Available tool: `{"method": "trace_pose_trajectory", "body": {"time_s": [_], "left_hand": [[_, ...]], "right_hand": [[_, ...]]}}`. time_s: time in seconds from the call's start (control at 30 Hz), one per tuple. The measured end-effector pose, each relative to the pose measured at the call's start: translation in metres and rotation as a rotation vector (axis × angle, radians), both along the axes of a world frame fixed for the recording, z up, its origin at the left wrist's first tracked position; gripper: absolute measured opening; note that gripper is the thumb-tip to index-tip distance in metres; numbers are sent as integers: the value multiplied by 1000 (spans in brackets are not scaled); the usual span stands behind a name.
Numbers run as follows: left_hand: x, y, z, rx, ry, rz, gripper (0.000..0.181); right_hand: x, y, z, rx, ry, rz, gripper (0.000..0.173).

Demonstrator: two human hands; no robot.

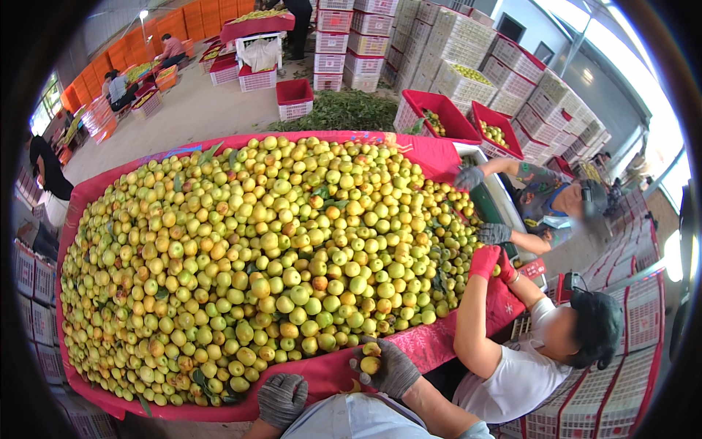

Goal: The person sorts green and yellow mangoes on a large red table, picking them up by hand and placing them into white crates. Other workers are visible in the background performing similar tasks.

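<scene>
A large heap of green and yellow jujube-like fruit (258, 252) fills a table lined with red cloth (329, 376), some of it with brown blemishes. My right hand (390, 369), in a grey knitted glove, is at the near edge of the cloth with two brown-marked fruits (370, 364) in its palm and fingers. To its left, my left hand (282, 399), also in a grey glove, rests on the red cloth at the table's near rim. Its fingers are curled; whether anything lies under them cannot be told. Green leaves (203, 381) are mixed into the heap.
At the right, a co-worker's red-gloved hands (485, 262) and another person's grey-gloved hands (495, 233) work at the heap's narrow end, near a green-bottomed chute (488, 203). Red-lined plastic crates (439, 115) and a pile of leaves (351, 112) lie beyond the table.
</scene>
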State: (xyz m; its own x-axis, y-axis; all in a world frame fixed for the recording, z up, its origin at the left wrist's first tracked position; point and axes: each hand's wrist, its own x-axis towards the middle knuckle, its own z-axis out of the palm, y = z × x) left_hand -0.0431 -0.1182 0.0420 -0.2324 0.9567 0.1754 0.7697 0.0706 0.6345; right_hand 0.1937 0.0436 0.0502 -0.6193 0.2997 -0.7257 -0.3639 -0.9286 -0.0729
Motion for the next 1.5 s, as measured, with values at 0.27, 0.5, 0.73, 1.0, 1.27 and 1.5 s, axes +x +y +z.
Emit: {"method": "trace_pose_trajectory", "body": {"time_s": [0.27,0.5,0.73,1.0,1.27,1.5], "left_hand": [[-2,-2,-7,31,52,11,14],[-3,1,-2,-37,133,-24,14],[4,0,-9,-23,188,26,13],[1,-5,-9,-76,238,65,14],[0,2,-2,-34,205,11,19],[5,-3,-6,-90,209,11,17]], "right_hand": [[6,142,-9,583,232,-241,27],[50,404,197,656,-351,-606,99],[-45,273,47,2219,-1253,538,33],[-218,18,6,1637,189,618,68],[-265,-13,-35,2227,176,567,82],[-263,26,-46,2118,-48,423,88]]}}
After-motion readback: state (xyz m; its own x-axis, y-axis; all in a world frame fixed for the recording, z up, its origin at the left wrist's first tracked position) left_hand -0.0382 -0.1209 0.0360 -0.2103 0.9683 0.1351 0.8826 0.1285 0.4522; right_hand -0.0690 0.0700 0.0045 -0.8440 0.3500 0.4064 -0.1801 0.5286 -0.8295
